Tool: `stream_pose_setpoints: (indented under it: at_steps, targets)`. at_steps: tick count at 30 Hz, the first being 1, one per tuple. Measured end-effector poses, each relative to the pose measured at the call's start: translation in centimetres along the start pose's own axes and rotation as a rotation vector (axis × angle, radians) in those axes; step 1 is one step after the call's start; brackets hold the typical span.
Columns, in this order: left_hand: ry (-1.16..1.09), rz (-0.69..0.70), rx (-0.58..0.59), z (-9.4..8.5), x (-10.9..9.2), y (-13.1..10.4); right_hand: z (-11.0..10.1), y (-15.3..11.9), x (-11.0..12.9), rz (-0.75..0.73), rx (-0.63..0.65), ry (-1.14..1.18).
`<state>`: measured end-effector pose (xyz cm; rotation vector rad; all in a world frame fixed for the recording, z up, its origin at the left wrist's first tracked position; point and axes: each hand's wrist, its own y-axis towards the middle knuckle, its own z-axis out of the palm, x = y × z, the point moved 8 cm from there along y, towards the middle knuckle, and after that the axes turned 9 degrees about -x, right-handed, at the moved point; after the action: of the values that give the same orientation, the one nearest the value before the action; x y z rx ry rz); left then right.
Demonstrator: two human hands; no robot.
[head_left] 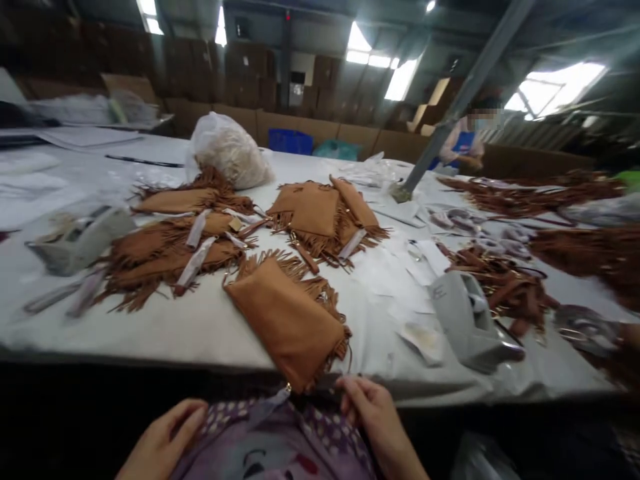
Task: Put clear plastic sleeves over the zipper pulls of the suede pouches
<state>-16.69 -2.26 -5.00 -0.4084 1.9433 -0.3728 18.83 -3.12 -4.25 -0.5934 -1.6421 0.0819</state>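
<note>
Honestly, I cannot tell whether curled left fingers [184, 409] or right fingers [357, 392] beside the tan bag [287, 320] pinch anything.

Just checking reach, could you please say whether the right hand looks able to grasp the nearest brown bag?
Probably yes: the right hand is close to the bag, with no visible obstacle between them.

Near are two bare hands, the left hand [167, 440] and the right hand [370, 410], and one fringed tan pouch [285, 320]. Farther off, at least two overlapping middle pouches [315, 210]; at left, at least three stacked pouches [175, 263]. Two tape dispensers: one left dispenser [100, 233], one right dispenser [463, 320]. Far: one stuffed white bag [227, 150], one blue bin [291, 141], one slanted post [465, 93], and, at right, one co-worker [463, 143].
</note>
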Motion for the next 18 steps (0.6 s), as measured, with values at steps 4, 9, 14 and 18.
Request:
stream_pose_setpoints:
  at_steps: [4, 9, 14, 18]
  targets:
    - [-0.480, -0.153, 0.043, 3.8, -3.0, 2.2, -5.1, 2.5, 4.4, -0.220, -0.274, -0.132]
    - [-0.813, -0.301, 0.306, 10.0, -7.4, 2.9, -1.6, 4.1, 8.3, -0.576, -0.287, -0.398]
    - [-0.861, -0.301, 0.368, 11.3, -11.2, 4.6, 1.5, 4.9, 8.9, -0.688, -0.273, -0.499]
    - [-0.865, -0.253, 0.373, 12.2, -14.0, 5.8, 2.0, 6.0, 8.7, -0.551, -0.179, -0.345]
